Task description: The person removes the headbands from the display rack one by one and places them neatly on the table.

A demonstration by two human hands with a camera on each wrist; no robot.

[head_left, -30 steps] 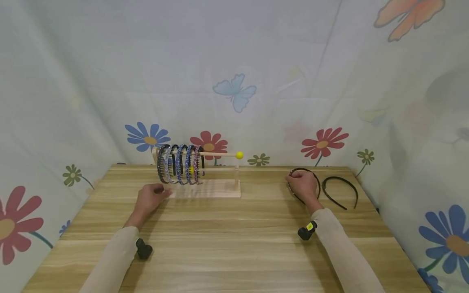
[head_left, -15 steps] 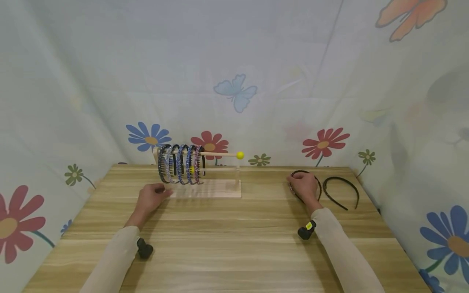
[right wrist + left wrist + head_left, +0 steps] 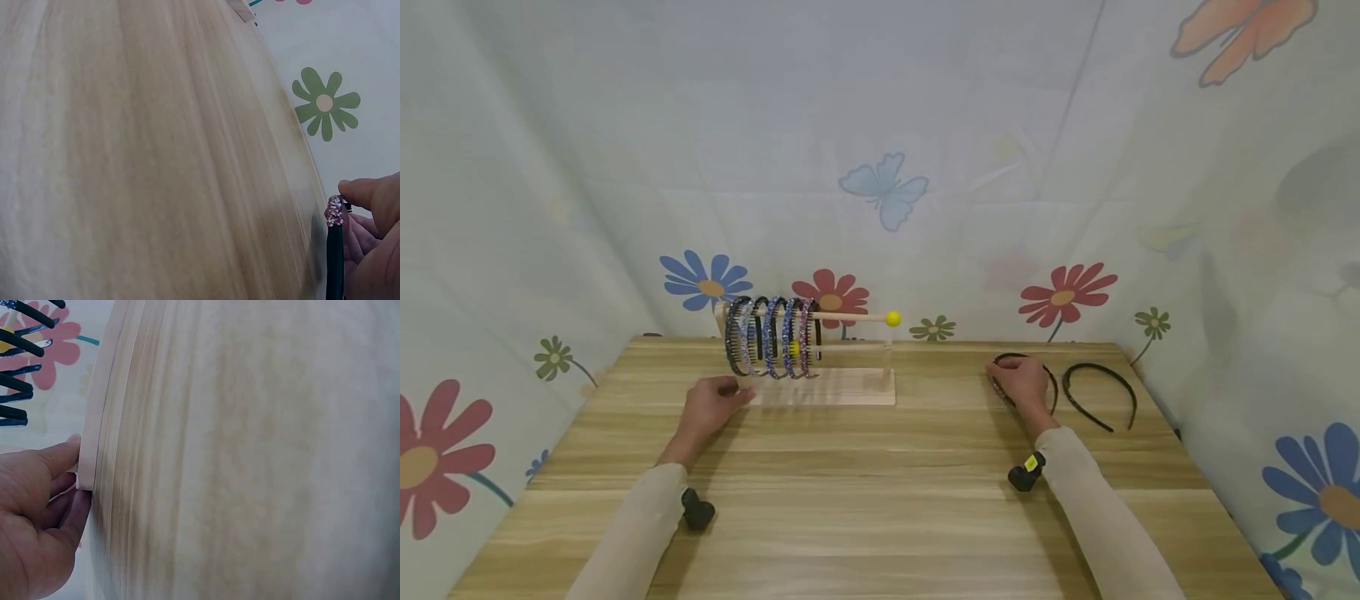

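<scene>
My left hand (image 3: 711,407) grips the front left corner of the wooden base (image 3: 94,434) of a headband stand (image 3: 850,386), with thumb and fingers on either side of the board. On the stand's upper rod hang several toothed black headbands (image 3: 770,337) with sparkling fronts in dark, silver, blue and pink. At the right, my right hand (image 3: 1024,383) pinches a black headband (image 3: 335,250) by its section of red and white stones; the hand hides part of its loop in the head view. Another black headband (image 3: 1101,365) lies on the table just right of that hand.
The wood-grain table (image 3: 865,508) reaches back to a flower-printed cloth (image 3: 970,250). A yellow ball (image 3: 892,318) caps the stand's upper rod, which points right. Small black cameras (image 3: 697,510) sit on both wrists.
The headband in my right hand has tipped a little, so the top of its loop shows lower. My left hand stays on the stand's base.
</scene>
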